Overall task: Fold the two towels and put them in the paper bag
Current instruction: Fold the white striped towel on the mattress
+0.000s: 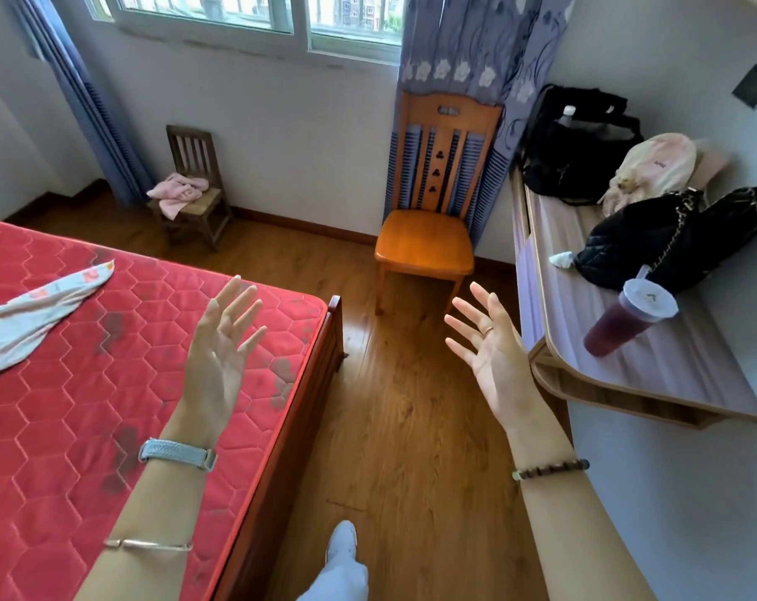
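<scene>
Patterned towel (34, 314) crumpled on red mattress (86, 427); pink towel (179, 193) heaped on small wooden chair (190, 145), well apart. Left hand (222, 340), right hand (493, 353) spread, empty. Risks: paper bag unseen; pink towel overhangs seat, may slide off.

A red mattress (107, 405) carries a loose pale towel (34, 314); a small chair (192, 149) by the wall holds a crumpled pink towel (179, 190); the shelf (671, 375) bears a black backpack (580, 141), a pink backpack (654, 167), a black handbag (654, 245) and a purple drink (628, 323).
</scene>
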Motion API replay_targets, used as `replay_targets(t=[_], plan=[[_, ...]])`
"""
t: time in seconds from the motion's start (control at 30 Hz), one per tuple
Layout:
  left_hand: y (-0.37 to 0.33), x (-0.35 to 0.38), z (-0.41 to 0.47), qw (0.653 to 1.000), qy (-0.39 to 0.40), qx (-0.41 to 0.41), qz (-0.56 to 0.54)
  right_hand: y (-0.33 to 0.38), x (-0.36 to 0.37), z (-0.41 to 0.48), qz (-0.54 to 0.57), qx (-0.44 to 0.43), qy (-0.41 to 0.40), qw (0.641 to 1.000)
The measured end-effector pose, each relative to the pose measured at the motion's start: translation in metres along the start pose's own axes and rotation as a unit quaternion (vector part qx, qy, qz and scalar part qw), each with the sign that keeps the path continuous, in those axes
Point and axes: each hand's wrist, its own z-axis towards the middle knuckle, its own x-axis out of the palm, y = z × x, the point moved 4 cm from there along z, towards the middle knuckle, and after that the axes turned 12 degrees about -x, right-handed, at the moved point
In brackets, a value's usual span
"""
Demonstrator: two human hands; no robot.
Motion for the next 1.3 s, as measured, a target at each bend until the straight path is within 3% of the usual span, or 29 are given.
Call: replay_targets(t=[0.63,1.3], plan=[[-0.031,0.019,0.193,1.000,-0.007,-0.006,0.010,-0.029,0.030,0.203,0.020,0.013,-0.031,0.999],[-0.032,0.097,0.384,0.989,-0.135,0.018,-0.059,-0.041,0.019,0.488,-0.007,0.044,0.086,0.995]])
